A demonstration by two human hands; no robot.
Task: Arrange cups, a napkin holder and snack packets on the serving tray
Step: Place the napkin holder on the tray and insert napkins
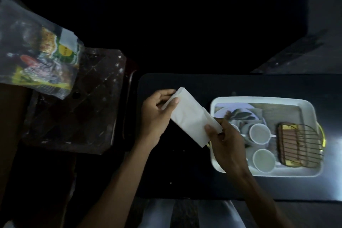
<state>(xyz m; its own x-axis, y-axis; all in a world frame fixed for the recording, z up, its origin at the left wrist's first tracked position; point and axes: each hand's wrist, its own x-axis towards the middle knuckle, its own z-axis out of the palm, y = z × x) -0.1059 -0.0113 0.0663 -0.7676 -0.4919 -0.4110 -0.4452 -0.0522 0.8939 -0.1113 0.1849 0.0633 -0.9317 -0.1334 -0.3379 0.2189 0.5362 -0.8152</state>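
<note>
A folded white paper napkin [190,122] was held at the centre of the frame, above the dark table [185,83], by both hands. Its upper-left end was pinched by the left hand [157,116], with the thumb pressed on the top face and the fingers curled behind it. Its lower-right end was pinched by the right hand [227,146] between the thumb and curled fingers, over the left rim of the white serving tray [259,99]. The tray was located on the table at the right of the frame. Two white cups were set upright in its middle, the upper cup [259,133] just beside the lower cup [263,160]. A wire napkin holder [299,144] was laid at the tray's right end, beside the cups. A leaf-patterned plate [238,114] was partly visible in the tray's upper-left part. The snack packets [55,50] were contained in a clear plastic bag [18,24] at the upper left of the frame, well apart from the tray.
</note>
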